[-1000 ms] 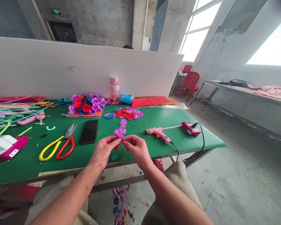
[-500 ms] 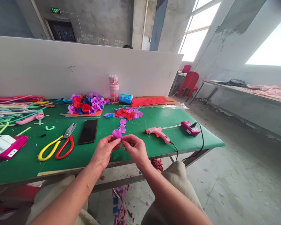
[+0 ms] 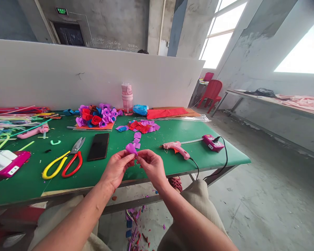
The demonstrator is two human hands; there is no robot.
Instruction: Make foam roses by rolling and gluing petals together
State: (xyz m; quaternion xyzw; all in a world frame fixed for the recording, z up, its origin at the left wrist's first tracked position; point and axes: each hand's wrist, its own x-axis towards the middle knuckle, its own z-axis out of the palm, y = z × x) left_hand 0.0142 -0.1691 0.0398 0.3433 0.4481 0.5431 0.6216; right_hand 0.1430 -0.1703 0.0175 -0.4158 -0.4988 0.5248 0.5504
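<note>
A purple crepe-paper petal (image 3: pixel 131 149) is pinched between both hands above the table's front edge. My left hand (image 3: pixel 118 166) grips it from the left with thumb and fingertips. My right hand (image 3: pixel 152 165) is closed on its lower right side, fingertips nearly touching the left ones. Just beyond lie loose purple petals (image 3: pixel 137 141) and a pile of red and purple petals (image 3: pixel 143 127). A pink glue gun (image 3: pixel 176 149) rests to the right of my right hand. Left of my left hand are a black phone (image 3: pixel 98 147) and scissors (image 3: pixel 72 157) with yellow and red handles.
Finished paper flowers (image 3: pixel 97 116) sit at the back beside a pink bottle (image 3: pixel 127 99). Red paper (image 3: pixel 167 113) lies right of it. Bundled pipe cleaners (image 3: pixel 7 127) and a power strip (image 3: pixel 12 165) occupy the left. Another power strip (image 3: pixel 212 143) is at right. A white board (image 3: pixel 94 76) stands behind.
The petal's upper part has tilted very slightly to the right. Both hands keep their grip in nearly the same place.
</note>
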